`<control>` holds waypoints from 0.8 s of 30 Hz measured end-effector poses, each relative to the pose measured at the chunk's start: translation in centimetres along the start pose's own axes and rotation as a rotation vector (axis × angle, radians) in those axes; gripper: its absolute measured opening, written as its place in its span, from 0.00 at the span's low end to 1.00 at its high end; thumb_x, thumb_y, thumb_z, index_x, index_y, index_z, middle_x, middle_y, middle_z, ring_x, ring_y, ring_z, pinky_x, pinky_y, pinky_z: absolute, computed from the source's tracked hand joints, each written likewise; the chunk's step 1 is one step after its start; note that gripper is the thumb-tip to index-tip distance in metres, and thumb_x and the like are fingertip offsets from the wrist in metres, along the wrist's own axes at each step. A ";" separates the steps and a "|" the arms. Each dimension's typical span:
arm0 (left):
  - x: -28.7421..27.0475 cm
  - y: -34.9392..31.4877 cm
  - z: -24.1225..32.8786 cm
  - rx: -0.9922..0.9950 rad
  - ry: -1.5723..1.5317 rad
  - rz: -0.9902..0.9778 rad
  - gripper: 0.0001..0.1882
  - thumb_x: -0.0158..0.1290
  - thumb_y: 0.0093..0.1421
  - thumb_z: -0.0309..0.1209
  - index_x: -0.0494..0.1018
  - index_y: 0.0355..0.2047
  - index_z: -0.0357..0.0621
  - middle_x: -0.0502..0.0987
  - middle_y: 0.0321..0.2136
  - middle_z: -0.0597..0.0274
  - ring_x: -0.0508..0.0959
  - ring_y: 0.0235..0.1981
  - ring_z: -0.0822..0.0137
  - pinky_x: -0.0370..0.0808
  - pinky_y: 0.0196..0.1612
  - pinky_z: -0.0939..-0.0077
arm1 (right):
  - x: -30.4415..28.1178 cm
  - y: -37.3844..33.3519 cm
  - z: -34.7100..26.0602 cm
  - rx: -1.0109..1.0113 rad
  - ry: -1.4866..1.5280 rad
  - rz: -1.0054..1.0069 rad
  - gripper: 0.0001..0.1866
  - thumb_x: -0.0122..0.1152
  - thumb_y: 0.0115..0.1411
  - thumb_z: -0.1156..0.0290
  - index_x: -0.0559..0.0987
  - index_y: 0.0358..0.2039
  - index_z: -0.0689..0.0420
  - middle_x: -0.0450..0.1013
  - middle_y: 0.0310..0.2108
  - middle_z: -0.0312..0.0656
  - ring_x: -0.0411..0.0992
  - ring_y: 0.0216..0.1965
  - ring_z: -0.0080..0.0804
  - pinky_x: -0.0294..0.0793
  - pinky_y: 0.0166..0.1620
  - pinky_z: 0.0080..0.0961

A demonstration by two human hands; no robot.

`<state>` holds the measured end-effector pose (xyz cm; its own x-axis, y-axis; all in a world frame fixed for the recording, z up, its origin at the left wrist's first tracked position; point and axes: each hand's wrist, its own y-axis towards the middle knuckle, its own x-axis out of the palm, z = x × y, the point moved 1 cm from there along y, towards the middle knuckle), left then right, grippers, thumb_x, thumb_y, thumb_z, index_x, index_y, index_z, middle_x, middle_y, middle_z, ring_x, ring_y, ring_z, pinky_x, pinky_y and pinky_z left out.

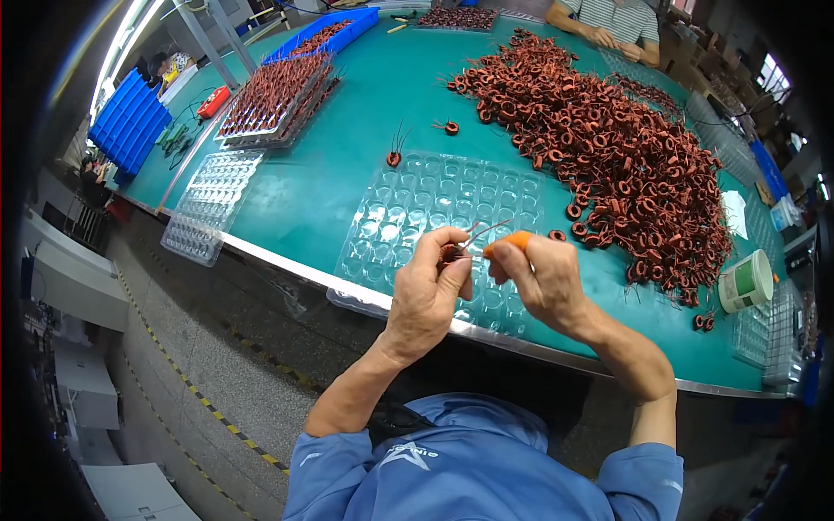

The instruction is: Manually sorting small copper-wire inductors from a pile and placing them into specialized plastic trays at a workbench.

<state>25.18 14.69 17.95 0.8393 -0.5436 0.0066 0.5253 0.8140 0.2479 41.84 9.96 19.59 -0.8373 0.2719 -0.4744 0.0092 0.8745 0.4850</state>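
- A small reddish-brown ring coil with long wire leads [451, 253] is pinched between the thumb and fingers of a worker's left hand [427, 282], above the near edge of a green-topped table [287, 195]; the fingers hide much of it.
- The right hand [543, 276], just beside the coil, has its thumb and fingers drawn together at a bright orange piece [512, 244]; whether this is a tool handle or a finger cover cannot be told.
- Below both hands, a clear plastic tray with round pockets [373, 227] lies along the table's near edge, its near left corner jutting past it.
- One loose coil [393, 160] sits at the tray's far left corner, leads up; another [452, 128] lies beyond the tray's far edge.
- A broad heap of matching coils [621, 165] spreads over the table's right half.
- A white-and-green tub [745, 282] stands tilted near the table's right edge.
- Toward the left edge, a second clear tray [208, 204] overhangs the near edge, close to stacked trays full of coils [278, 100].
- A seated person in a striped shirt [618, 26] works at the far edge.
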 end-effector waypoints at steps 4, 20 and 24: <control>-0.3 -0.5 -0.1 0.000 0.001 -0.029 0.13 0.45 0.66 0.25 0.62 0.49 0.35 0.70 0.28 0.62 0.73 0.25 0.74 0.72 0.31 0.81 | -1.2 0.8 -1.1 0.355 0.350 -0.063 0.18 0.51 0.66 0.61 0.79 0.31 0.64 0.73 0.18 0.37 0.72 0.19 0.20 0.70 0.21 0.19; -0.2 -0.7 0.4 0.028 -0.084 -0.103 0.17 0.47 0.66 0.27 0.60 0.52 0.32 0.70 0.31 0.61 0.76 0.28 0.70 0.75 0.34 0.78 | -1.8 1.3 -1.2 0.447 0.430 -0.149 0.17 0.58 0.63 0.60 0.78 0.33 0.65 0.73 0.20 0.36 0.70 0.19 0.18 0.68 0.21 0.15; -0.5 -0.8 1.0 -0.249 -0.465 -0.202 0.18 0.42 0.69 0.36 0.63 0.50 0.34 0.72 0.23 0.61 0.77 0.23 0.70 0.74 0.29 0.80 | -1.6 1.1 -0.6 0.279 0.457 -0.051 0.17 0.63 0.59 0.63 0.75 0.42 0.64 0.74 0.23 0.37 0.70 0.21 0.17 0.68 0.23 0.14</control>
<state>24.21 14.12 18.73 0.5985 -0.6804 0.4229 0.7335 0.6777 0.0523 42.89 10.27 21.33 -0.9925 0.0782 -0.0942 0.0551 0.9725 0.2262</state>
